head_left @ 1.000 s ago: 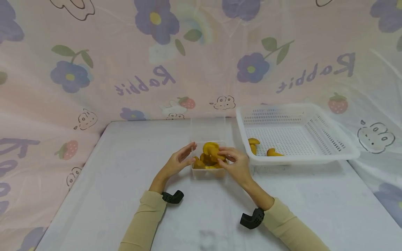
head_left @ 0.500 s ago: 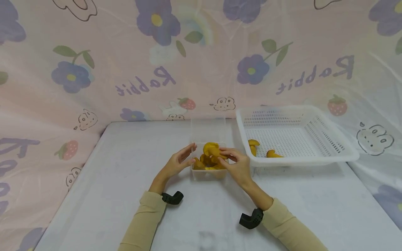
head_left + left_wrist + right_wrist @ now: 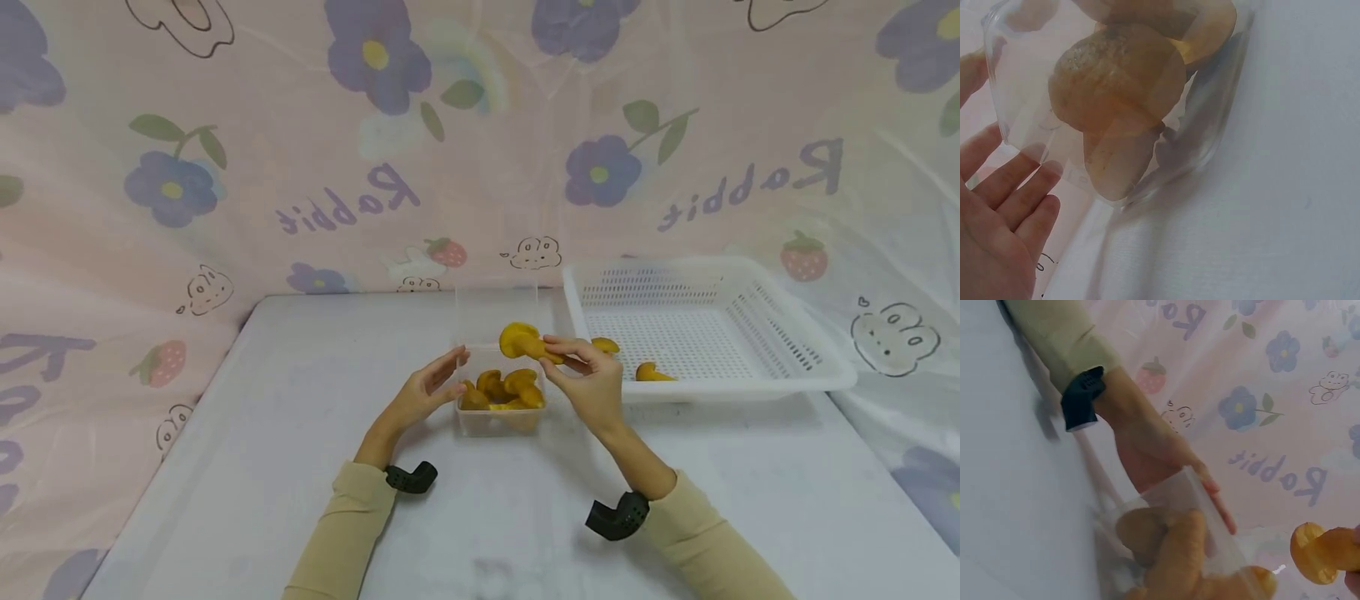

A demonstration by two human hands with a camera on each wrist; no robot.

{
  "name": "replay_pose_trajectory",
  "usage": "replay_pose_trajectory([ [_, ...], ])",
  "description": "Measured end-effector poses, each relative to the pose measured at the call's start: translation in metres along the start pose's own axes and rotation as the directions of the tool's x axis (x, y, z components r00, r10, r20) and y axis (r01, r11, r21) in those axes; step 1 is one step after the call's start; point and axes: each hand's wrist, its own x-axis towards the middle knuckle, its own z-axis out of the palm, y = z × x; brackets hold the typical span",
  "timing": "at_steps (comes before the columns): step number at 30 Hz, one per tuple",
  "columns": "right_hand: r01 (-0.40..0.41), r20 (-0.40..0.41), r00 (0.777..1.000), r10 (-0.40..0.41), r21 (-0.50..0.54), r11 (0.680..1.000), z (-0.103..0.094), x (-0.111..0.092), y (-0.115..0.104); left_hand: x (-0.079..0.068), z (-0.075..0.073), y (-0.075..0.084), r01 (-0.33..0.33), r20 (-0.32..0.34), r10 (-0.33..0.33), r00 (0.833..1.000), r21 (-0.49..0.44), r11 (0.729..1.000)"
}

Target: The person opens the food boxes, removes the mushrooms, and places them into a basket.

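My right hand (image 3: 592, 390) pinches a yellow-brown mushroom (image 3: 519, 340) by its stem, cap pointing left, raised above a clear plastic box (image 3: 498, 423). Several similar mushrooms (image 3: 522, 385) lie inside the box. At the box's left side is my left hand (image 3: 420, 396). Its fingers are extended along the clear wall, and the left wrist view shows the fingertips (image 3: 1050, 167) right at that wall. Through the plastic, a mushroom (image 3: 1119, 87) shows there with its cap up. In the right wrist view, the held mushroom (image 3: 1316, 553) is at the right edge, with only a bit of the right hand showing.
The box's transparent lid (image 3: 497, 312) stands raised behind it. To the right, a white perforated basket (image 3: 738, 387) holds a mushroom (image 3: 654, 372) and another mushroom (image 3: 604, 344) partly behind my right hand. A patterned curtain (image 3: 480, 167) hangs behind the white table (image 3: 330, 350).
My right hand has lifted the mushroom up out of the box and shifted right with it, uncovering the mushrooms below. My left hand has stayed beside the box.
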Motion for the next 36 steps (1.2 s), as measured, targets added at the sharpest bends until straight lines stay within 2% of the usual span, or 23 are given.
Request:
replay_pose_trajectory([
  [7, -0.035, -0.062, 0.997, 0.036, 0.002, 0.999, -0.015, 0.015, -0.005, 0.000, 0.001, -0.001, -0.018, -0.012, 0.018, 1.000, 0.001, 1.000],
  [13, -0.074, -0.119, 0.989, 0.084, 0.092, 0.993, -0.033, 0.025, 0.003, 0.000, 0.005, 0.000, -0.051, -0.021, 0.050, 0.999, -0.024, 0.998],
  [17, -0.116, -0.164, 0.976, 0.141, 0.154, 0.981, -0.049, 0.034, 0.012, 0.000, 0.007, -0.002, -0.054, -0.025, 0.053, 0.998, -0.037, 0.998],
  [20, -0.172, -0.209, 0.956, 0.207, 0.171, 0.970, -0.061, 0.042, 0.019, 0.002, 0.007, -0.001, -0.057, -0.028, 0.056, 0.998, -0.039, 0.998],
  [23, -0.242, -0.258, 0.928, 0.269, 0.133, 0.961, -0.072, 0.047, 0.024, 0.002, 0.008, -0.001, -0.050, -0.031, 0.048, 0.998, -0.039, 0.998],
  [27, -0.355, -0.301, 0.882, 0.363, 0.085, 0.931, -0.084, 0.054, 0.030, 0.003, 0.008, -0.001, -0.037, -0.034, 0.036, 0.999, -0.039, 0.999],
  [30, -0.474, -0.315, 0.823, 0.474, 0.082, 0.877, -0.091, 0.059, 0.035, 0.004, 0.008, -0.003, -0.040, -0.035, 0.039, 0.999, -0.039, 0.998],
  [34, -0.632, -0.300, 0.731, 0.613, 0.042, 0.774, -0.099, 0.067, 0.040, 0.003, 0.008, -0.004, -0.046, -0.039, 0.045, 0.998, -0.037, 0.998],
  [36, -0.677, -0.286, 0.706, 0.648, -0.004, 0.736, -0.103, 0.070, 0.041, 0.004, 0.008, -0.003, -0.046, -0.039, 0.045, 0.998, -0.038, 0.998],
])
